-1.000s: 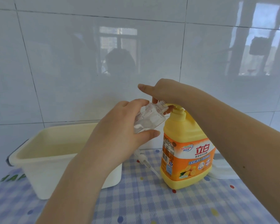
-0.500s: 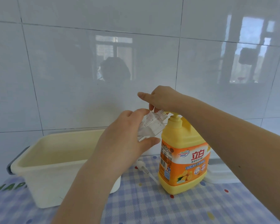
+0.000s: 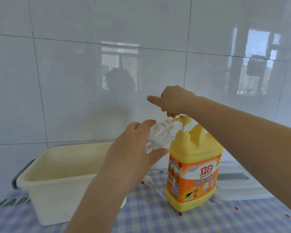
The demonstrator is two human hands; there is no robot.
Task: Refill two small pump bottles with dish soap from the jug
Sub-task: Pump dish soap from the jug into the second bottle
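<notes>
Fingers of the left hand [image 3: 133,152] curl round a small clear bottle [image 3: 160,137], thumb underneath near its base and the others over the top, so the bottle is held tilted in the air with its open threaded neck pointing up and to the right. That neck sits right at the spout of the yellow pump head [image 3: 183,119] on the dish soap jug [image 3: 194,167]; whether the spout touches the rim I cannot tell. The right hand [image 3: 173,101] hangs just above the pump head, its forefinger stretched out straight to the left while the remaining fingers are bent downward towards the top of the pump. They grasp nothing that I can see, and whether they actually touch the pump is hard to say. The pump stem is raised out of the jug's collar.

The jug stands upright on the checked blue-and-white cloth [image 3: 149,216] of the counter, towards the right of its middle. A loose white pump with its dip tube [image 3: 151,184] lies on the cloth just to the left of the jug's base. Further left sits a cream plastic tub [image 3: 60,187], near the counter's left edge. Behind the jug on the right lies a flat white lidded box [image 3: 238,185], against the glossy white wall tiles [image 3: 91,81].
</notes>
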